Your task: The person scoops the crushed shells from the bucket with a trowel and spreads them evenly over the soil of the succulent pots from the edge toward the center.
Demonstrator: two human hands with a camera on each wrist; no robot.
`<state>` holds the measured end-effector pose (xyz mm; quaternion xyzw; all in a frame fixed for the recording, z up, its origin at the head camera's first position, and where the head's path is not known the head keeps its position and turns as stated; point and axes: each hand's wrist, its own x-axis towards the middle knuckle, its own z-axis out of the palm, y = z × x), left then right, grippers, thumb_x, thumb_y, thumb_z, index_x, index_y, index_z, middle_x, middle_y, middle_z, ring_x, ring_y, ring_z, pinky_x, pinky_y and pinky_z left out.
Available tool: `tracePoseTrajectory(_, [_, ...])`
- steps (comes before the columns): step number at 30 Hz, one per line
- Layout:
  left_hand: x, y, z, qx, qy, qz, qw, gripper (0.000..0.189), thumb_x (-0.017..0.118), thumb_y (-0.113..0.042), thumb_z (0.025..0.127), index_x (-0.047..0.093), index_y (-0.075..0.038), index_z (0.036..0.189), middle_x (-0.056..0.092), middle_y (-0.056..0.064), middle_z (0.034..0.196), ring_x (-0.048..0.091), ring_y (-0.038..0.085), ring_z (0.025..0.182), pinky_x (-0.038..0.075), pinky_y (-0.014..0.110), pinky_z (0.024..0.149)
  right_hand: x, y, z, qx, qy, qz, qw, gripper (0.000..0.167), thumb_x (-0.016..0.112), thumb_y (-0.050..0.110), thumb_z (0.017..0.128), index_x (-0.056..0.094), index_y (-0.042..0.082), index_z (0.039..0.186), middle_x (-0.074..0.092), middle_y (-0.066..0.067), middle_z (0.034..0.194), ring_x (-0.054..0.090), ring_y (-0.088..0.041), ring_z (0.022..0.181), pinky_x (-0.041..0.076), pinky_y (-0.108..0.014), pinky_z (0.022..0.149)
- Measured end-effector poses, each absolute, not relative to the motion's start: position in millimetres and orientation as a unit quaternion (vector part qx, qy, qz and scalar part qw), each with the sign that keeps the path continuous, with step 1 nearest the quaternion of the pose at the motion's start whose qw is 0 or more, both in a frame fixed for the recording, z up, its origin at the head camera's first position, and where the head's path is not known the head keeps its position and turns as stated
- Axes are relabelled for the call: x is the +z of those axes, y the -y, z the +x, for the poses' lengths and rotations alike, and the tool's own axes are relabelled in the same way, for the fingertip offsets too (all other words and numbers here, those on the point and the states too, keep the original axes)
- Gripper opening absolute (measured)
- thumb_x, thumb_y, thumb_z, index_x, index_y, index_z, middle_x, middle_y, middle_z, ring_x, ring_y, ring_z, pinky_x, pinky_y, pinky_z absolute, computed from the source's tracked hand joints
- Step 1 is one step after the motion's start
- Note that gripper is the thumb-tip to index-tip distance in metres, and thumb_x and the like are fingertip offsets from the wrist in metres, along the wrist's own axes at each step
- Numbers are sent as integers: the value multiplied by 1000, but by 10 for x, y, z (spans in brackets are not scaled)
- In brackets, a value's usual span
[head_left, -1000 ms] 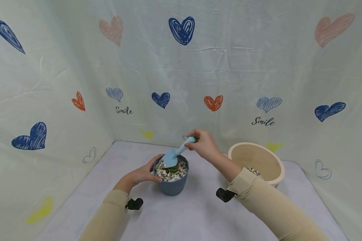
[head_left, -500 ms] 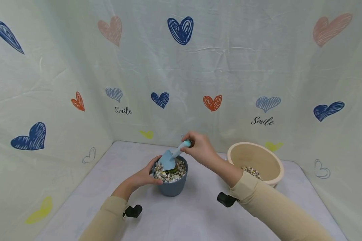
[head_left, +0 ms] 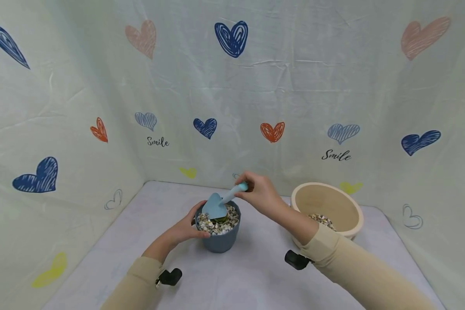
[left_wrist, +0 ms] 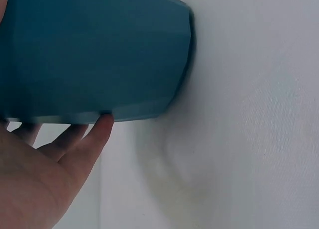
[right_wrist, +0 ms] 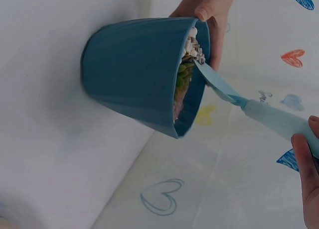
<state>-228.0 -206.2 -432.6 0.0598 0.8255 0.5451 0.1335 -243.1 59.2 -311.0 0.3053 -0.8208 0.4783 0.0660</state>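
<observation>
A blue-grey flower pot [head_left: 220, 243] stands on the table, filled with small pale pebbles [head_left: 224, 227] around a green succulent [right_wrist: 183, 78]. My left hand [head_left: 182, 228] grips the pot from its left side, thumb at the near rim. In the left wrist view several fingers [left_wrist: 94, 139] lie along the pot wall [left_wrist: 94, 55]. My right hand [head_left: 260, 193] holds a light blue trowel [head_left: 215, 206] by the end of its handle. The trowel slants down to the left, and its blade tip meets the pebbles beside the succulent in the right wrist view.
To the right stands a larger cream tub [head_left: 294, 199] with more pebbles [head_left: 322, 220] at its bottom; the right forearm passes in front of it. A pale cloth covers the table [head_left: 255, 275]. Behind hangs a white curtain [head_left: 302, 94] printed with hearts.
The trowel and right hand have shifted slightly left and down, then a little back to the right. The left hand stays on the pot.
</observation>
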Motion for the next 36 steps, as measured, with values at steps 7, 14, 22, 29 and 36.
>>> tracePoseTrajectory(7, [-4266,2033,-2223,537,-834,65,106,113,87,-26,73,12,-17,157,8,22,160,15,51,141,27,66,105,-3085,-761,-2388,491,814,301,79,21,74,0,84,66,4,103,66,-6,97,67,-16,83,56,-28,69])
tracePoseTrajectory(14, [-4035,1959,-2208,488,-862,127,53,115,88,-23,71,13,-18,157,7,19,160,8,46,144,21,68,106,-3062,-1056,-2315,524,799,272,116,24,76,-4,81,66,1,102,68,-12,100,69,-23,86,57,-27,72])
tracePoseTrajectory(22, [-3770,1621,-2188,451,-875,173,-4,111,90,-20,70,20,-16,156,16,12,160,15,37,145,25,65,107,-3056,-1545,-2212,560,782,237,138,22,75,-6,81,63,-3,98,66,-17,103,66,-15,82,56,-24,72])
tracePoseTrajectory(29, [-3655,1158,-2181,451,-875,175,-8,109,90,-31,69,25,-21,155,22,8,159,22,35,144,30,62,106,-3034,-1967,-2036,549,798,207,136,25,74,-3,84,60,-4,104,63,-19,107,67,-10,83,57,-25,73])
tracePoseTrajectory(36, [-3667,742,-2229,463,-862,204,10,104,89,-32,71,27,-21,154,24,7,158,24,33,143,31,59,107,-3039,-2328,-1898,509,821,186,181,26,73,-5,84,57,-4,106,61,-8,103,67,-5,83,57,-24,72])
